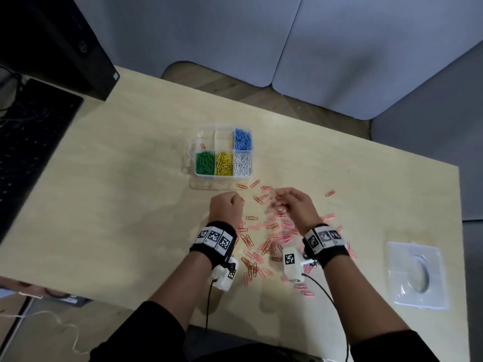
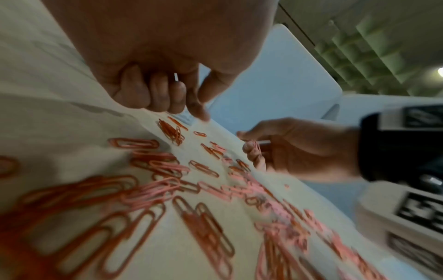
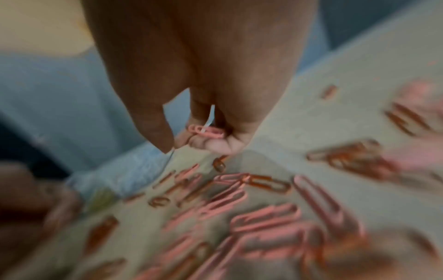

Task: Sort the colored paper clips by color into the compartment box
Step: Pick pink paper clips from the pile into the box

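Nearest you, pink and orange paper clips (image 1: 264,246) lie scattered on the counter (image 1: 117,205). Just beyond them your left hand (image 1: 226,206) is curled into a fist; what it holds I cannot tell. Your right hand (image 1: 294,205) pinches pink clips (image 3: 207,131). Farther off sits the compartment box (image 1: 223,152), with green, yellow, white and blue clips sorted.

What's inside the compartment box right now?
The compartment box holds blue clips at back right, green, yellow and white along the front, one red clip at back left. Back middle looks empty; lower layers are hidden.
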The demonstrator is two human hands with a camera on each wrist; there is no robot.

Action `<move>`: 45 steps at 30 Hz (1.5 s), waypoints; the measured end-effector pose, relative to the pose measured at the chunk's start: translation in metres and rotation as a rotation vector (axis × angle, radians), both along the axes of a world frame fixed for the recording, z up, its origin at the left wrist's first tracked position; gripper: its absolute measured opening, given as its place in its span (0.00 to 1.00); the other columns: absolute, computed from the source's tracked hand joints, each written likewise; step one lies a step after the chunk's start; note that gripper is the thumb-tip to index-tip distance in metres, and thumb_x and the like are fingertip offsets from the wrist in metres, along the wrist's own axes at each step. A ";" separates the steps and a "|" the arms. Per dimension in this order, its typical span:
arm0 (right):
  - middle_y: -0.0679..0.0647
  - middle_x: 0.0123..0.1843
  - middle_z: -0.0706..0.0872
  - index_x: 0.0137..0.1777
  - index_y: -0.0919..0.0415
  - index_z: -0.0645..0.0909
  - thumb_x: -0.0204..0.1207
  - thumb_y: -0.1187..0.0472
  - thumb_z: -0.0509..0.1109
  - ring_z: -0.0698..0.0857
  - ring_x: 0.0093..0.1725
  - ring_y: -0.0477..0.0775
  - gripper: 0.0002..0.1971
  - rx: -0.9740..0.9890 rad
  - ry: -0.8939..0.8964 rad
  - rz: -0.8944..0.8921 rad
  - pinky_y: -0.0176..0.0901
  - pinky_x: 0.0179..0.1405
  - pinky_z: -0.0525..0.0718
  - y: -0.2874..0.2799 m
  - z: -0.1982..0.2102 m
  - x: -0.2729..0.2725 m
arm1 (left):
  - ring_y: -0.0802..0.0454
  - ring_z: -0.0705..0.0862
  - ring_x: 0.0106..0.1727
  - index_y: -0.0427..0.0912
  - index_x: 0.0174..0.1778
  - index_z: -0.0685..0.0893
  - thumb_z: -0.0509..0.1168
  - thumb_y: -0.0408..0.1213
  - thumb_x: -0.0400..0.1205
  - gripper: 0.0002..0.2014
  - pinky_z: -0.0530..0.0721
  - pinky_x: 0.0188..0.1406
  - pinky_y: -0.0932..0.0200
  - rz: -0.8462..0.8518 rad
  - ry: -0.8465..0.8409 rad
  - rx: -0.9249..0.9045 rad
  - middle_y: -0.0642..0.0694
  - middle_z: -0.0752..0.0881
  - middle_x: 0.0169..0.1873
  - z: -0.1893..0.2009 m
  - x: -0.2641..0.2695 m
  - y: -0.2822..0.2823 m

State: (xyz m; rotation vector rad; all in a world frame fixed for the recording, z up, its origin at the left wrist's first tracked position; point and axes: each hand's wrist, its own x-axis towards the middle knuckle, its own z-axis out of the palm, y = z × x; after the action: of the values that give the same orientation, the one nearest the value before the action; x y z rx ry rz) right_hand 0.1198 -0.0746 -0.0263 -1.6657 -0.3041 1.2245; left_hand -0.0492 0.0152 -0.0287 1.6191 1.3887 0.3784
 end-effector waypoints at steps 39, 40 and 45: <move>0.47 0.42 0.80 0.49 0.53 0.87 0.78 0.50 0.73 0.78 0.40 0.46 0.07 -0.139 -0.949 0.849 0.39 0.40 0.74 -0.048 -0.011 0.028 | 0.59 0.84 0.24 0.46 0.24 0.87 0.77 0.57 0.69 0.19 0.83 0.29 0.63 -0.146 0.424 0.015 0.55 0.84 0.19 0.012 0.024 -0.047; 0.48 0.45 0.81 0.51 0.54 0.86 0.80 0.51 0.71 0.79 0.43 0.48 0.08 -0.142 -0.978 0.876 0.40 0.42 0.77 -0.049 -0.011 0.026 | 0.58 0.83 0.21 0.47 0.21 0.87 0.77 0.57 0.69 0.19 0.83 0.27 0.64 -0.152 0.453 -0.003 0.55 0.83 0.17 0.011 0.028 -0.048; 0.54 0.49 0.83 0.50 0.60 0.86 0.83 0.53 0.67 0.82 0.47 0.53 0.10 -0.093 -1.032 0.916 0.47 0.47 0.84 -0.057 -0.019 0.022 | 0.52 0.87 0.28 0.47 0.27 0.91 0.75 0.51 0.75 0.14 0.89 0.37 0.60 -0.208 0.489 -0.053 0.51 0.88 0.24 0.006 0.040 -0.047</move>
State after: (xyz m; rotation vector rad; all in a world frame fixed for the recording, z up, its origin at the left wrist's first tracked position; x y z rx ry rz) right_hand 0.1417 -0.1317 -0.0453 -2.2107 -1.8073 0.8352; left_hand -0.0093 -0.0316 -0.0232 1.8664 1.5444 -0.1913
